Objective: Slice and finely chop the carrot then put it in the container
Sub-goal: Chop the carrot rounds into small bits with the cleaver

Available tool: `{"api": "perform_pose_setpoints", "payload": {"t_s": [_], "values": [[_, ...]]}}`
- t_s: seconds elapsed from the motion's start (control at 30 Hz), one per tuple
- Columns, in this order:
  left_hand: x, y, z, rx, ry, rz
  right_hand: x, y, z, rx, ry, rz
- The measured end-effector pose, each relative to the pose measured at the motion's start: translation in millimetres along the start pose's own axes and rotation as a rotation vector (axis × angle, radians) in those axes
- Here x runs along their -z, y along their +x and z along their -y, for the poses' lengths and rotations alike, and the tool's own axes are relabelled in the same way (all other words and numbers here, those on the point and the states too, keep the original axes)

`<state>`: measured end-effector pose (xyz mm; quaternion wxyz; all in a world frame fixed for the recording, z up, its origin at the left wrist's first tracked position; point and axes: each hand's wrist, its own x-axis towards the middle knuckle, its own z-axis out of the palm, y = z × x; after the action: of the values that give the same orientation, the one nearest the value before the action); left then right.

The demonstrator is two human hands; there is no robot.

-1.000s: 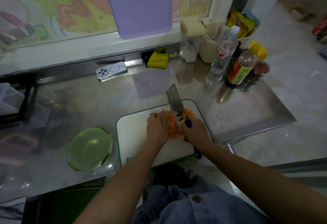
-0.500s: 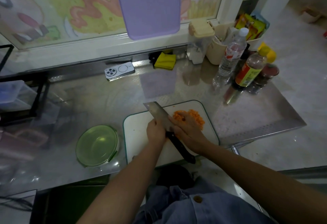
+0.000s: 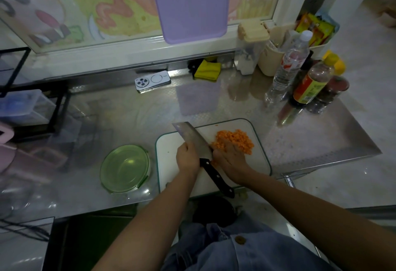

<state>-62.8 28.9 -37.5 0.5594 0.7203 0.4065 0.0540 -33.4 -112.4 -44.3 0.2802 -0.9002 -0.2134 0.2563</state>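
Head view, looking down on a steel tabletop [image 3: 128,110].

- White board [image 3: 169,163] at the near edge, 6 o'clock on the tabletop.
- Carrot [image 3: 237,140] is already chopped fine. It lies as one orange heap on the board's 1 o'clock quarter, with a few stray bits by the knife heel.
- Knife [image 3: 192,138] is a broad cleaver lying across the board. The blade points to 11 o'clock with its tip just past the far edge. The black handle runs out to 5 o'clock with nobody holding it.
- Left hand [image 3: 187,156] grips the blade at its heel, fingers curled over the steel from the 9 o'clock side.
- Right hand [image 3: 230,158] is palm down on the near side of the heap. The fingers are loosely bent into the carrot and touch the blade's flat. I see nothing pinched in them.
- Container [image 3: 125,168] is a round green bowl at 9 o'clock of the board, just beside it. No carrot in it.
- Phone [image 3: 152,81] lies face down at 12 o'clock by the back rail, with a yellow cloth [image 3: 207,69] to its 3 o'clock.
- Bottles [image 3: 287,71] are grouped at 2 o'clock.
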Motion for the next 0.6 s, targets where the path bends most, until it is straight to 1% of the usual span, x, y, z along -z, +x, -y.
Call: {"api": "perform_pose_setpoints", "payload": {"t_s": [0.07, 0.17, 0.23, 0.3, 0.33, 0.47, 0.53, 0.57, 0.6], "values": [[1.1, -1.0, -0.6, -0.032, 0.024, 0.009, 2.4, 0.2, 3.5, -0.018, 0.003, -0.043], [2.5, -3.7, -2.1, -0.073, 0.037, 0.024, 1.3, -0.2, 11.3, 0.084, -0.018, -0.010], [2.0, -5.4, -2.6, -0.076, 0.039, 0.016, -0.7, 3.2, 11.7, 0.030, -0.057, -0.018], [0.7, -6.3, -2.4, -0.061, 0.015, -0.005, -2.1, 5.8, 9.0, -0.042, -0.109, -0.088], [0.1, -6.0, -2.2, -0.059, 0.014, -0.010, -2.1, 5.2, 7.9, -0.043, -0.115, -0.110], [-4.1, -4.5, -5.0, -0.074, 0.087, -0.021, 6.4, -7.0, 10.4, 0.111, -0.136, -0.159], [-9.0, -4.8, -7.0, -0.074, 0.098, -0.042, 11.8, -11.6, 9.2, 0.160, -0.137, -0.197], [-12.5, -4.8, -7.4, -0.075, 0.085, -0.047, 14.6, -14.0, 8.7, 0.160, -0.085, -0.169], [-16.9, -5.2, -7.6, -0.077, 0.060, -0.042, 15.5, -15.2, 6.6, 0.148, -0.010, -0.104]]}}
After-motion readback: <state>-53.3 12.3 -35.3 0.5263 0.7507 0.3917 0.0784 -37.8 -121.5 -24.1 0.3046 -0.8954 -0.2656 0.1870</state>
